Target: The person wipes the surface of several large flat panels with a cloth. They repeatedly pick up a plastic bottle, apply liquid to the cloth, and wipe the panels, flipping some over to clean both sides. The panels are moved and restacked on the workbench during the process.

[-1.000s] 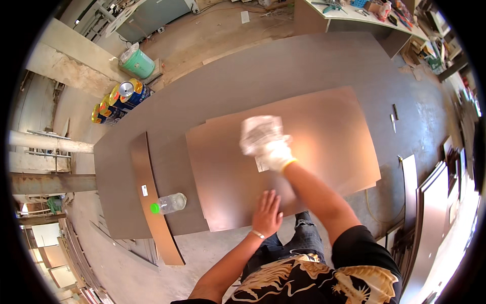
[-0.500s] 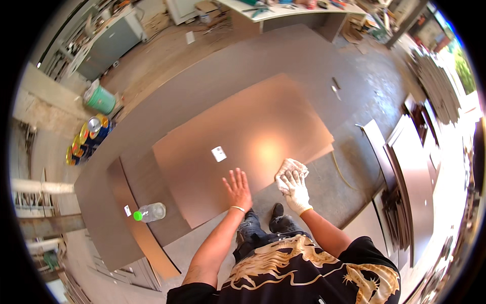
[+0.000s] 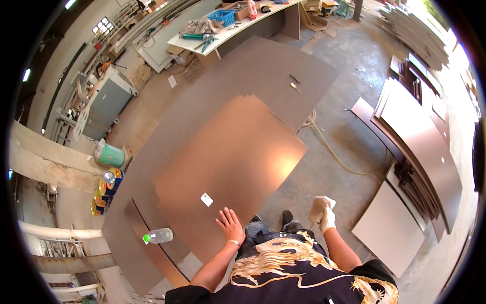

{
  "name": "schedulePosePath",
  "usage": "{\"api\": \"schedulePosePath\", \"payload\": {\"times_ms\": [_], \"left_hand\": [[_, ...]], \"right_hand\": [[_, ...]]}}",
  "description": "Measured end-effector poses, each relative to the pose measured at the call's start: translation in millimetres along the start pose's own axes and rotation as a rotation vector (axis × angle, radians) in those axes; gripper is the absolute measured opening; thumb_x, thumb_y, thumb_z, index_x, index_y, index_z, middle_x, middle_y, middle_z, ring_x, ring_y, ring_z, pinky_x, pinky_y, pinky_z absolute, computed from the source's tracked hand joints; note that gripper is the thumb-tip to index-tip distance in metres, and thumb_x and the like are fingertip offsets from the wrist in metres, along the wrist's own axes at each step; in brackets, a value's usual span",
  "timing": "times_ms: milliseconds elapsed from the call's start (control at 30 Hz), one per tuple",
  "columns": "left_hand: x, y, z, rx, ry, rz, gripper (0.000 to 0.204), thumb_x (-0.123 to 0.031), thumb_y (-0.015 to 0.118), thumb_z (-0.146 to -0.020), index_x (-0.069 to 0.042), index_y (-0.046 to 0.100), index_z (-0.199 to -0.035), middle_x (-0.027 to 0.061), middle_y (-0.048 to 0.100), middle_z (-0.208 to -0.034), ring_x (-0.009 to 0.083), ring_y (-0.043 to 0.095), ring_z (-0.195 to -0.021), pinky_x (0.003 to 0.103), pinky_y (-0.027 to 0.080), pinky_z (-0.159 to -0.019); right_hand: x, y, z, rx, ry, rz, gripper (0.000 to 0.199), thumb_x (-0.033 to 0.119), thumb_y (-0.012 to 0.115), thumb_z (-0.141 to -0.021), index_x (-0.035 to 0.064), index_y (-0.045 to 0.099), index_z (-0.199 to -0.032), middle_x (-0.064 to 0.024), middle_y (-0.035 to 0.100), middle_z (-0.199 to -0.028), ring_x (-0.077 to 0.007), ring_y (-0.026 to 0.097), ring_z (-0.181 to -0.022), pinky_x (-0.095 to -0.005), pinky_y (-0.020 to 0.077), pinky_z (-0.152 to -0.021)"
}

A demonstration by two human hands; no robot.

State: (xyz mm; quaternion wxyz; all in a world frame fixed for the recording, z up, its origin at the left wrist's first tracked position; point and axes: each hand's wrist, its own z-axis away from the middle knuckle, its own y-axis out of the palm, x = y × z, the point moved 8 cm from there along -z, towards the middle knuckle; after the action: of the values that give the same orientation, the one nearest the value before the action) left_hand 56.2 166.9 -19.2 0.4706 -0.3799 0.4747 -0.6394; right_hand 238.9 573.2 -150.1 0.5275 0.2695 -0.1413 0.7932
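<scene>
The left hand (image 3: 231,227), grip wide, rests on a brown sheet (image 3: 233,152) lying on the worktop (image 3: 263,55); the right hand (image 3: 328,217) (in a white glove (image 3: 330,224)) holds a cloth (image 3: 318,208).

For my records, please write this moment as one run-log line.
left hand: spread on brown panel; right hand: gloved, holding pale cloth off panel; green-capped bottle: on its side

Workshop: tool-strewn bench (image 3: 291,20) at 12 o'clock, leaning panels (image 3: 422,152) at 3, green bucket (image 3: 111,155) at 9, brown sheets (image 3: 228,152) centre, scuffed concrete-looking floor (image 3: 349,83) at 2.
</scene>
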Motion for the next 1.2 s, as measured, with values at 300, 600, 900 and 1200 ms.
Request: {"api": "schedulePosePath", "payload": {"times_ms": [300,600,900,1200], "left_hand": [[39,-284,17,-0.011,0.255,0.315,0.076,-0.007,0.063,-0.075,0.0,0.052,-0.149,0.0266,0.063,-0.139,0.036,0.063,-0.131,0.046,0.053,-0.107],[321,-427,-294,-0.28,-0.069,0.332,0.047,-0.043,0.069,-0.099,0.002,0.071,-0.11,0.0208,0.074,-0.098,0.0293,0.072,-0.094,0.038,0.054,-0.085],[361,-278,-464,-0.465,-0.197,0.223,0.08,-0.077,0.045,-0.097,-0.005,0.079,-0.105,0.0231,0.076,-0.101,0.0477,0.071,-0.094,0.055,0.056,-0.079],[293,-91,-444,-0.086,-0.211,0.316,0.077,-0.074,0.045,-0.098,-0.006,0.079,-0.09,0.0227,0.074,-0.088,0.0459,0.071,-0.085,0.055,0.052,-0.07]], "right_hand": [[4,-1,-18,-0.037,0.052,-0.056,0.058,0.044,0.065,-0.102,0.0027,0.056,-0.142,-0.016,0.064,-0.131,-0.0297,0.065,-0.109,-0.0452,0.0559,-0.09],[28,103,-38,0.021,-0.094,0.026,0.05,0.045,0.062,-0.102,0.0034,0.061,-0.13,-0.0102,0.066,-0.111,-0.0227,0.064,-0.094,-0.0398,0.0541,-0.073],[-30,59,48,-0.149,0.056,-0.363,0.05,0.045,0.054,-0.107,0.0093,0.055,-0.143,-0.0147,0.066,-0.131,-0.0341,0.067,-0.114,-0.0507,0.0596,-0.09],[23,78,70,-0.222,-0.074,-0.477,0.048,0.044,0.051,-0.109,0.0109,0.055,-0.142,-0.0118,0.065,-0.135,-0.0321,0.065,-0.118,-0.0485,0.0566,-0.097]]}}
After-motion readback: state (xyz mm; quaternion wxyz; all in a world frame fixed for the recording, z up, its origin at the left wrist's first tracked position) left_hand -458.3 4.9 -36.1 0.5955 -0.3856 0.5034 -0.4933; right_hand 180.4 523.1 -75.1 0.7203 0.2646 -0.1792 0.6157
